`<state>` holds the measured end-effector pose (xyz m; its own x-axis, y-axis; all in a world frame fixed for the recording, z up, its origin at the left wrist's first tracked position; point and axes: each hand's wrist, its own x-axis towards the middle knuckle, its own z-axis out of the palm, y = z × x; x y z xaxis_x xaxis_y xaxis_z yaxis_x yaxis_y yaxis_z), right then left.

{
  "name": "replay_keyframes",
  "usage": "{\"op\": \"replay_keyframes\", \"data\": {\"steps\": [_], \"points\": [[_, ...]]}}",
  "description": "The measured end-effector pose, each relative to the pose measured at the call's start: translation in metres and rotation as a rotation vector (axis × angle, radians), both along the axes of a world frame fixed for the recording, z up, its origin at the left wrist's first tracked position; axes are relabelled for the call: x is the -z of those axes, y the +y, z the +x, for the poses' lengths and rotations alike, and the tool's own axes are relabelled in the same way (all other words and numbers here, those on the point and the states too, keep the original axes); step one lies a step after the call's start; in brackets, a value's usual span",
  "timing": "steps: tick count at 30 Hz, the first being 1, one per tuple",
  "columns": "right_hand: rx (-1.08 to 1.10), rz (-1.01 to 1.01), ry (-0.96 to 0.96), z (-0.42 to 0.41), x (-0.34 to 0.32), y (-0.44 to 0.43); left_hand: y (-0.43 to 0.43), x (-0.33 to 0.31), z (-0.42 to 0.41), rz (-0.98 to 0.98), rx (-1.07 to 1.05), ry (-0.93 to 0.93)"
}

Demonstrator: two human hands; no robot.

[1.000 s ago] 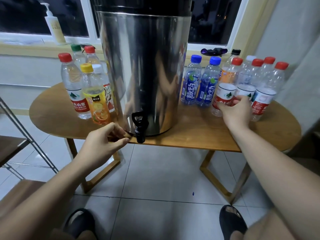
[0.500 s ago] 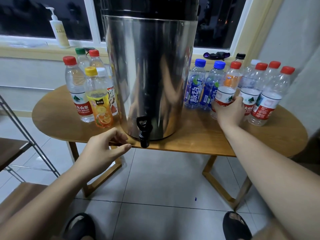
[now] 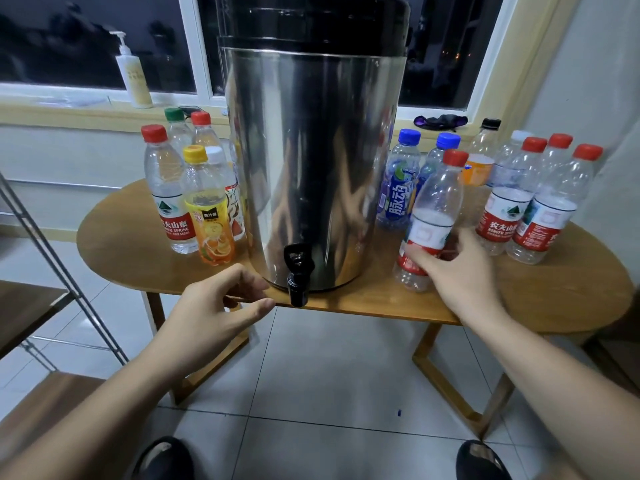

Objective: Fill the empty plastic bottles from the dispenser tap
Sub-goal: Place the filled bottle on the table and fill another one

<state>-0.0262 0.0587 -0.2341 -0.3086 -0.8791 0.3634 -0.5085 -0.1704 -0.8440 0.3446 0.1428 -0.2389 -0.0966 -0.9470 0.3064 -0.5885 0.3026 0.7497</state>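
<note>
Head view: the right hand [image 3: 460, 268] wraps its grip round the label of an empty red-capped bottle [image 3: 437, 202], tipped toward one o'clock, at four o'clock of the steel dispenser [image 3: 311, 150], apart from the other empties [image 3: 540, 209], likely bound for the tap [image 3: 298, 271]. The tap overhangs the bench [image 3: 519, 299] edge at six o'clock, leaving room beneath. The left hand [image 3: 214, 306] hovers at its nine o'clock, grip wide and holding nothing, probably ready for the cap

Dim indoor light, glare on the steel dispenser [image 3: 311, 168], wide-angle edge warping
</note>
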Motion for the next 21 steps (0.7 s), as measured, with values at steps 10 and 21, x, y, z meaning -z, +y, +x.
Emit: {"op": "replay_keyframes", "data": {"steps": [10,21], "points": [[-0.309,0.064,-0.051,0.051,0.003,0.099,0.027,-0.022,-0.015,-0.042,0.142,0.327],[-0.612,0.283,0.314,0.076,0.040,0.131,0.036,-0.029,-0.019,-0.170,0.233,0.105]]}}
